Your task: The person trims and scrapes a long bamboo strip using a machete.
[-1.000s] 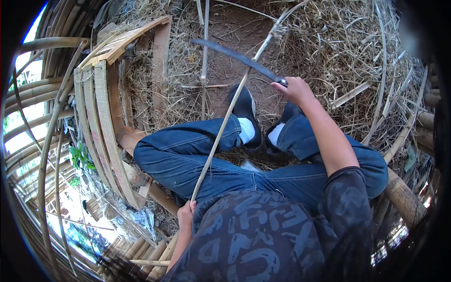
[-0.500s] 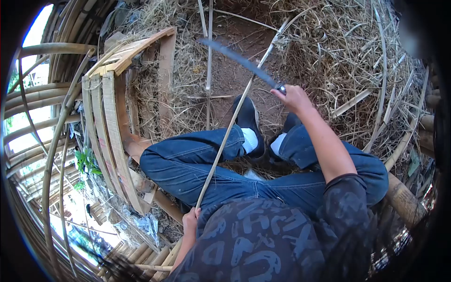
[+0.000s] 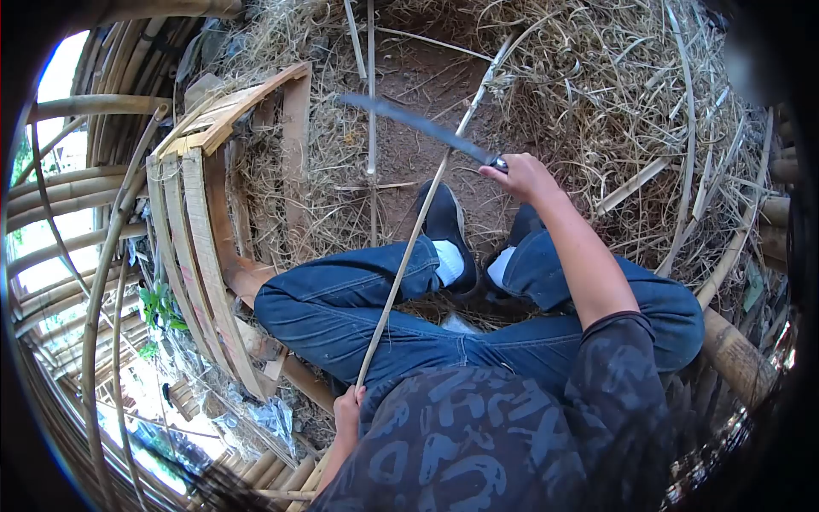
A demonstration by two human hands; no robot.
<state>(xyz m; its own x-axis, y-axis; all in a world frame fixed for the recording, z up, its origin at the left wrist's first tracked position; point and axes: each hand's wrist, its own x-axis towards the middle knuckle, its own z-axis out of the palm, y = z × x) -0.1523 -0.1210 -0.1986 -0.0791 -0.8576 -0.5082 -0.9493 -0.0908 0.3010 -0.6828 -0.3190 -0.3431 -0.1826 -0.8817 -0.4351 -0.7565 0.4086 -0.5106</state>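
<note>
My left hand (image 3: 348, 411) is closed around the near end of a long thin bamboo strip (image 3: 403, 264) at my left hip. The strip slants up across my lap and past my shoes, its far end over the shavings. In my right hand (image 3: 527, 181), closed on the handle, is a long-bladed knife (image 3: 418, 124). Its dark blade points to the upper left and crosses the strip beyond my shoes; whether blade and strip touch I cannot tell. The handle is mostly hidden by my fingers.
A slatted wooden crate (image 3: 192, 230) stands on my left. Curly shavings (image 3: 597, 94) cover the ground ahead and to the right, around bare soil (image 3: 409, 154). Another thin strip (image 3: 372, 102) lies ahead. A thick bamboo pole (image 3: 738, 358) is by my right knee.
The knife and my right hand have shifted slightly left, and the blade tip sits lower in view. My left hand keeps its hold on the strip.
</note>
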